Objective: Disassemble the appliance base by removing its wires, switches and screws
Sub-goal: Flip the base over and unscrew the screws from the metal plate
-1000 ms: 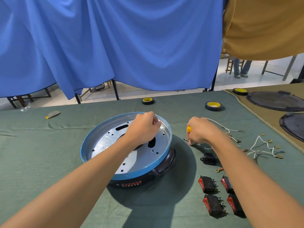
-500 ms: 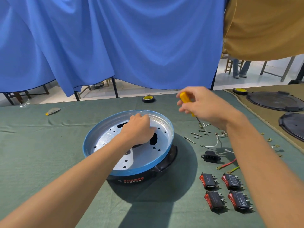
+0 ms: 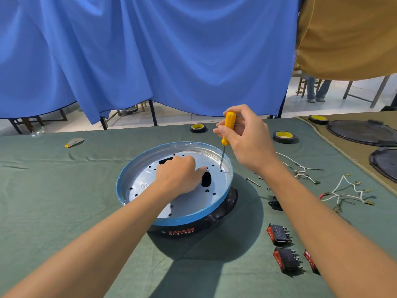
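The round appliance base (image 3: 137,181), a silver plate with a blue rim on a black body, sits mid-table. My left hand (image 3: 178,175) rests on the plate near its centre, fingers curled over a dark slot. My right hand (image 3: 245,136) grips a yellow-handled screwdriver (image 3: 228,127) upright, its tip touching the plate at the right inner edge. Removed white wires (image 3: 343,190) and red-black switches (image 3: 278,233) lie on the cloth to the right.
Two tape rolls (image 3: 198,127) (image 3: 284,137) lie behind the base. A black socket (image 3: 275,203) and loose screws (image 3: 253,181) sit right of it. Dark round lids (image 3: 361,131) rest on a brown cloth at far right. Blue curtain hangs behind.
My right hand has brought the screwdriver from above the table's right side down and left, setting its tip on the plate's right edge. My left hand stays on the plate.
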`<state>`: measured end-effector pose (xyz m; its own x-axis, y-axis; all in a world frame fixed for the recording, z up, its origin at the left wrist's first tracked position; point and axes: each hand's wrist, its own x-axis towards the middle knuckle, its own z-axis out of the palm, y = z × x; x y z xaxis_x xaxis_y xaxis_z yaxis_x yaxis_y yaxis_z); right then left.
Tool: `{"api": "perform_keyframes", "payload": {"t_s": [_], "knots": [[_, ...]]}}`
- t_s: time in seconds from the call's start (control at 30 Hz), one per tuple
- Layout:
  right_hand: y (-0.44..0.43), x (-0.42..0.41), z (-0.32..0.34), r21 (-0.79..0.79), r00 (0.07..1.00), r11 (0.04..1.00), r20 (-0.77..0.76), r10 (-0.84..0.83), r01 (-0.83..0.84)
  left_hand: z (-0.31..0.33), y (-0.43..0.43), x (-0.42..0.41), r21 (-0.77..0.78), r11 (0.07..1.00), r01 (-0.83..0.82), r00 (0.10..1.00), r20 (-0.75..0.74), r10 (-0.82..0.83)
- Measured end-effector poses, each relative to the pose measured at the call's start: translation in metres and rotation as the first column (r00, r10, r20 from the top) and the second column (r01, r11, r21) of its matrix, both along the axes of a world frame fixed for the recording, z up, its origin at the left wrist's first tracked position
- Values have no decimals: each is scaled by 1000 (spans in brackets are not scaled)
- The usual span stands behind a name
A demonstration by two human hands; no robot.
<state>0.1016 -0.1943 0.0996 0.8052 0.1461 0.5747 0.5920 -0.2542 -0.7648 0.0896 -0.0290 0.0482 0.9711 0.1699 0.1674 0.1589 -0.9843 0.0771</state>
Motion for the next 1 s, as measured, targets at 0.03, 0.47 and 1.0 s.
{"api": "perform_keyframes", "payload": {"t_s": [0.03, 0.47, 1.0], "knots": [[1, 1, -3, -27, 1000, 1000, 7, -14, 14, -2, 0, -1, -11, 1000, -7, 1000, 13, 7], [8, 8, -30, -350, 999, 936, -37, 23, -35, -13, 6, -9, -269, 960, 74, 972, -197, -130], [-33, 4, 27, -248, 972, 963, -175, -155, 108, -12, 16, -38, -308, 946, 99, 990, 131, -61]]}}
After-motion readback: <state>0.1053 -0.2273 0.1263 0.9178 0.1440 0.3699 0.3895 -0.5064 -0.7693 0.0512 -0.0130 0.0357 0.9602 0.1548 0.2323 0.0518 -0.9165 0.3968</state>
